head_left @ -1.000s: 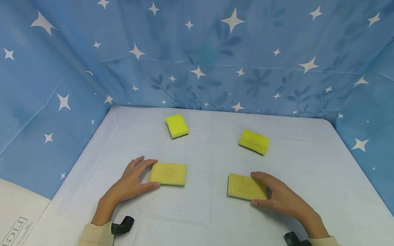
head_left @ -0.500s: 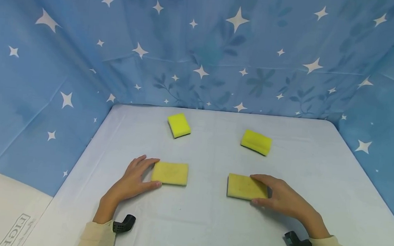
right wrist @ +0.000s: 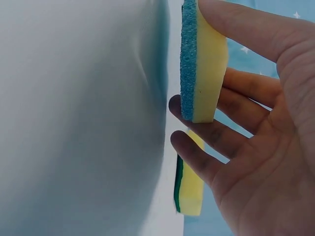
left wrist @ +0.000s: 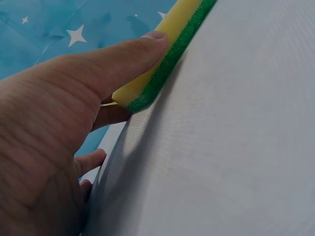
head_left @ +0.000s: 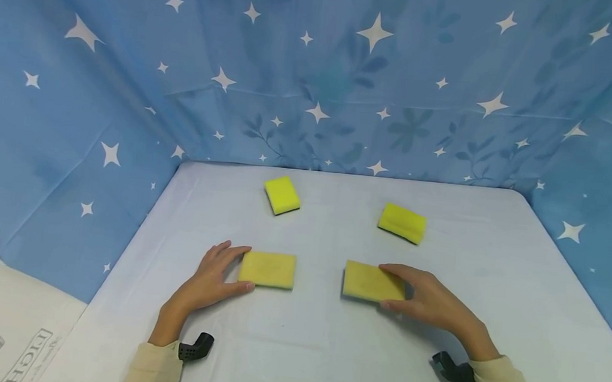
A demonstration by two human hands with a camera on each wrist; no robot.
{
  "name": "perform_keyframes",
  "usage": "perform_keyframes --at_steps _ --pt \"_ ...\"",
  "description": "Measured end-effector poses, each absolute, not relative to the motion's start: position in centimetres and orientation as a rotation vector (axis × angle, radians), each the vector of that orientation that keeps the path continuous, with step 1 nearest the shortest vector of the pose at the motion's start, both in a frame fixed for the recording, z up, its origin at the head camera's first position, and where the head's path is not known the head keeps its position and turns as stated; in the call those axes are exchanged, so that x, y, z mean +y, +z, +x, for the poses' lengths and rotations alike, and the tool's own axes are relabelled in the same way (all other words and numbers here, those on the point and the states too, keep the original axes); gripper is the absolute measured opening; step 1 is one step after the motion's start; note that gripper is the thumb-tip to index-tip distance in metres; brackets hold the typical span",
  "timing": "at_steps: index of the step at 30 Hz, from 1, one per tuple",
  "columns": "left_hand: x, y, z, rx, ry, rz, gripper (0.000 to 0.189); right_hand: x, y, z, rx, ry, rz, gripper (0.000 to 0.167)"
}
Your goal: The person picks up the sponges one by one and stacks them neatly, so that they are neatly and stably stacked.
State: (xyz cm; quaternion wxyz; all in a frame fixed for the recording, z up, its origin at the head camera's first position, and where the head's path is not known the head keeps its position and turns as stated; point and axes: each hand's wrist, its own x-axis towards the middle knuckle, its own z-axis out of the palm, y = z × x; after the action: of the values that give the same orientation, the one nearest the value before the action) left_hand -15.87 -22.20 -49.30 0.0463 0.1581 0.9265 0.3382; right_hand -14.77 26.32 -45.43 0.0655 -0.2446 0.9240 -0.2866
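Note:
On the left, a yellow sponge [head_left: 271, 270] with a green scouring layer underneath lies on the white table. My left hand [head_left: 211, 281] pinches its left end, thumb [left wrist: 147, 49] on the near edge and a finger at the far edge. My right hand [head_left: 432, 300] grips another yellow sponge [head_left: 366, 281] by its right end, thumb against one long edge. The right wrist view shows this one's blue underside [right wrist: 188, 64], held up off the table with a gap below. The lower fingers of the right hand are spread.
Two more yellow sponges lie farther back, one left [head_left: 282, 195] and one right [head_left: 402, 223]. The table [head_left: 310, 347] is covered in white cloth. A blue star-patterned curtain [head_left: 336, 85] stands along its back and sides.
My right hand has raised its sponge off the table and moved it a little left and away from me. The left hand keeps its hold. The head view has shifted slightly.

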Motion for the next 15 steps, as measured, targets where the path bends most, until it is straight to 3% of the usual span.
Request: perform_keyframes --at_steps 15 --pt "-22.2 -49.4 -15.9 2.827 1.024 0.456 0.085 24.4 -44.8 -16.5 2.803 -0.887 -0.857 0.074"
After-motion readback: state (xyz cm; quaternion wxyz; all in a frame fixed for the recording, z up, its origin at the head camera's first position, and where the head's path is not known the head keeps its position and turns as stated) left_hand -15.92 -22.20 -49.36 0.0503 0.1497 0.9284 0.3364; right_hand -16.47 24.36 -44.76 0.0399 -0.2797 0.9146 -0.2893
